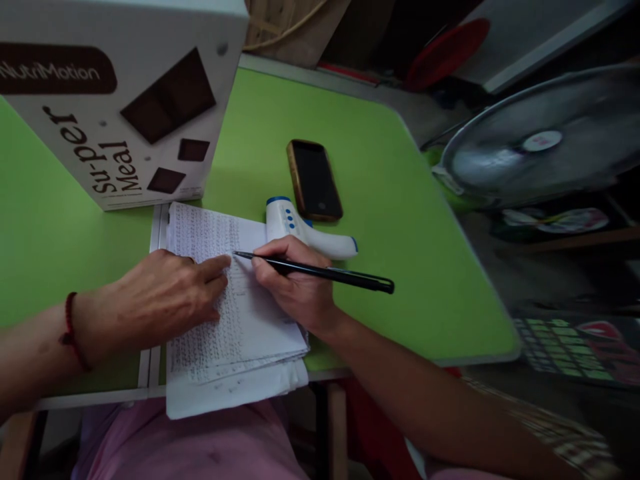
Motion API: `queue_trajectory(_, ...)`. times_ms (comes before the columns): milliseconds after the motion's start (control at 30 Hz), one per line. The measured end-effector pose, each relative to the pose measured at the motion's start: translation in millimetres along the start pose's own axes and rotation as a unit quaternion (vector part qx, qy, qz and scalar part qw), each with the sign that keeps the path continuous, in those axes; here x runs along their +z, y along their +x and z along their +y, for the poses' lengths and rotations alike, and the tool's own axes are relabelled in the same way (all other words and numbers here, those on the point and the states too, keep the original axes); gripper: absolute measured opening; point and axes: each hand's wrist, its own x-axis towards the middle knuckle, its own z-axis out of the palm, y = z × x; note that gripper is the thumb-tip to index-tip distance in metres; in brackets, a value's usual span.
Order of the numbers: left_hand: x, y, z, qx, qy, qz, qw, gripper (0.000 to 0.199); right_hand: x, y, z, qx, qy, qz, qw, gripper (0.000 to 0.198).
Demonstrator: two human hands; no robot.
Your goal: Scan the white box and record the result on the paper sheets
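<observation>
My right hand (295, 283) grips a black pen (330, 272) with its tip on a stack of handwritten paper sheets (250, 327) near the front edge of a green table (400, 227). My left hand (165, 297) lies flat on the left part of the sheets, its forefinger pointing at the written column close to the pen tip. A red bracelet is on the left wrist. Right behind my right hand lies a white and blue infrared thermometer (305, 230).
A dark phone (315, 179) lies face up beyond the thermometer. A large white box (120, 100) printed "Super Meal" stands at the back left. A floor fan (540, 140) sits off the table's right side, with clutter behind it.
</observation>
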Motion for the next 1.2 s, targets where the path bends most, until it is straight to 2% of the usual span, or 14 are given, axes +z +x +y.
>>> queue_trajectory(400,1.8,-1.3,-0.8,0.005,-0.008,0.018,1.0,0.028,1.8,-0.1,6.0,-0.089,-0.029,0.028,0.995,0.009)
queue_trajectory(733,0.8,-2.5,0.0,0.003,-0.01,0.024,1.0,0.026,1.5,-1.5,5.2,-0.086,-0.053,0.044,0.994,0.009)
queue_trajectory(967,0.8,-0.5,-0.4,-0.001,-0.012,0.002,1.0,0.027,1.0,-0.8,5.1,-0.094,-0.048,0.03,0.994,0.009)
queue_trajectory(1200,1.1,-2.2,-0.5,0.002,0.001,0.015,1.0,0.028,0.4,-0.5,5.1,-0.09,-0.049,0.032,0.994,0.009)
